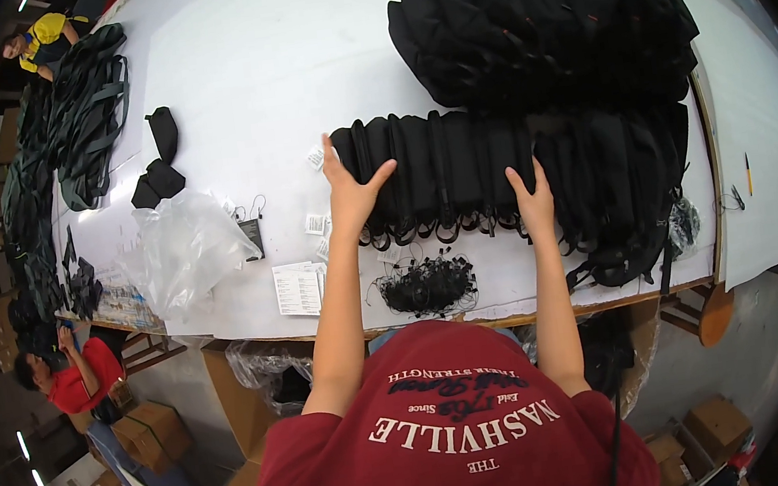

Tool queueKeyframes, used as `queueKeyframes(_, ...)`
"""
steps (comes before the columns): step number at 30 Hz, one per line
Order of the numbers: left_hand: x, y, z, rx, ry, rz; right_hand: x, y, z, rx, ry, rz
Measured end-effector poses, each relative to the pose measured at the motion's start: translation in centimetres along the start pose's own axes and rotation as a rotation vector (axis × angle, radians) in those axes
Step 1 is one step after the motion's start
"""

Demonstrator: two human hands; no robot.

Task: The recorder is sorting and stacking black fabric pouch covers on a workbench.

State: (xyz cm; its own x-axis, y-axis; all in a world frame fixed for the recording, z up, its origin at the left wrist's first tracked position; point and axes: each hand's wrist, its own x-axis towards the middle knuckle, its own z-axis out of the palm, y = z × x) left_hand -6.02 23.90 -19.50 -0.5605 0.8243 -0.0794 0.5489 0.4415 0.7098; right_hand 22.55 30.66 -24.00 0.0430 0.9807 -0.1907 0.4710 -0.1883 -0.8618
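A row of black fabric bags [416, 167] stands packed side by side on the white table, their looped straps toward me. My left hand [353, 187] lies against the row's left end, thumb stretched out over the nearest bags. Farther right, my right hand [531, 198] rests on the row with its thumb and fingers apart. Both hands touch the bags; some fingertips are hidden against the fabric. White tags [317, 223] stick out beside my left forearm. Between my forearms lies a tangled pile of black cords [428, 287].
Larger black bags [537, 26] are piled behind the row. On the left are printed sheets [298, 289], a clear plastic bag [186, 253], small black pouches [164, 135] and dark green straps [92, 114]. Two people [43, 38] work by the table's left side. Cardboard boxes [153, 437] stand below.
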Motion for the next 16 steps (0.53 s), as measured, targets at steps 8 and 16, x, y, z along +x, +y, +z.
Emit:
queueKeyframes(8,1.8,-3.1,-0.2,-0.329,-0.342,-0.267,0.3,-1.8,-0.3,0.017,-0.082,0.104)
queueKeyframes(16,1.3,-1.4,1.2,-0.404,-0.487,-0.214,1.6,-1.4,-1.4,0.271,-0.32,0.193)
